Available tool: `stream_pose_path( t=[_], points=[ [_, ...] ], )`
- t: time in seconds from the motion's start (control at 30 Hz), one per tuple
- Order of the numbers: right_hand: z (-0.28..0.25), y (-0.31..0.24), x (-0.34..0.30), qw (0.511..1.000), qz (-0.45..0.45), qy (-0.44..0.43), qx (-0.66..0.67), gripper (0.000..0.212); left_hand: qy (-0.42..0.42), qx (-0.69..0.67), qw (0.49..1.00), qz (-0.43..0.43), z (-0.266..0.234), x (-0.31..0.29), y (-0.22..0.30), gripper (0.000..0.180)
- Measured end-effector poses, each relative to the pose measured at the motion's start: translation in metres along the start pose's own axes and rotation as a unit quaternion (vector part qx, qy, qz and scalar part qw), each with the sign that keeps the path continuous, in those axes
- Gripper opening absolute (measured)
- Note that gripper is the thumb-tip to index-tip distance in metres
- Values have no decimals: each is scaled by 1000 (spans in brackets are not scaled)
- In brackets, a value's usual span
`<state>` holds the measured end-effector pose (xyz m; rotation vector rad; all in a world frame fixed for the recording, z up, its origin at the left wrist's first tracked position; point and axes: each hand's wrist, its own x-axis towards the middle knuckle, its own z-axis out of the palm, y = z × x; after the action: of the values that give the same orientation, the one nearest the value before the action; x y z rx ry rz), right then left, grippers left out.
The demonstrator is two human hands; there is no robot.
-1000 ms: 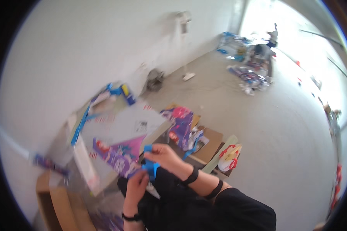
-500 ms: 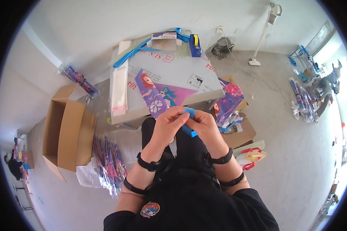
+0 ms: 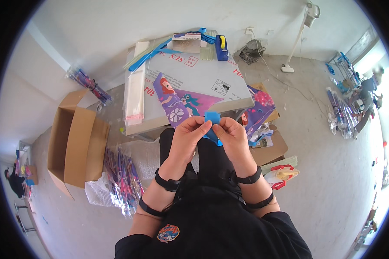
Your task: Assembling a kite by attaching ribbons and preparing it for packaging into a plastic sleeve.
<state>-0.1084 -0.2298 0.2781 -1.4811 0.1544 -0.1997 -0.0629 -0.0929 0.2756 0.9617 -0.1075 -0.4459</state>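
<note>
Both hands are raised in front of my body, just past the near edge of the table, pinching a piece of blue ribbon (image 3: pixel 212 116). My left hand (image 3: pixel 188 134) is closed on its left side, thumb against the fingers. On the other side my right hand (image 3: pixel 233 137) grips it in the same way, and the two thumbs nearly meet. The flat blue end stands up above the fingertips, while another bit hangs below between the hands. Just beyond lies a purple sheet (image 3: pixel 176 113) printed with cartoon figures, its near tip running down to my left hand.
The table (image 3: pixel 181 77) carries clear plastic sleeves (image 3: pixel 135 97), blue strips (image 3: pixel 149 56) and a blue tape dispenser (image 3: pixel 221 48). An open cardboard box (image 3: pixel 80 142) and wrapped bundles (image 3: pixel 122 177) lie on the left. Right of my legs sits another carton (image 3: pixel 270 149); a stick vacuum (image 3: pixel 296 39) leans by the wall.
My hands have drawn slightly apart and the wrists have turned. More of the ribbon now stands flat above the fingertips. The view has shifted a little.
</note>
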Motion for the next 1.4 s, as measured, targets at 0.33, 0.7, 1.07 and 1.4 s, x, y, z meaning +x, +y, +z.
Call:
stream_pose_path(
  t=[0.33, 0.7, 1.07, 1.4],
  points=[
    [6, -5, 1, 997, -18, 25, 70, 11, 14, -18, 1000, 20, 1, -1, -1, 6],
    [3, 9, 5, 995, -14, 29, 89, 14, 18, -63, 997, -27, 0, -2, 3, 11],
    [5, 6, 5, 981, -15, 11, 191, 8, 19, -31, 999, 13, 6, -5, 3, 10],
    [8, 2, 0, 996, -40, 23, 71, 6, 9, -8, 999, 40, 3, -7, 9, 10]
  ],
)
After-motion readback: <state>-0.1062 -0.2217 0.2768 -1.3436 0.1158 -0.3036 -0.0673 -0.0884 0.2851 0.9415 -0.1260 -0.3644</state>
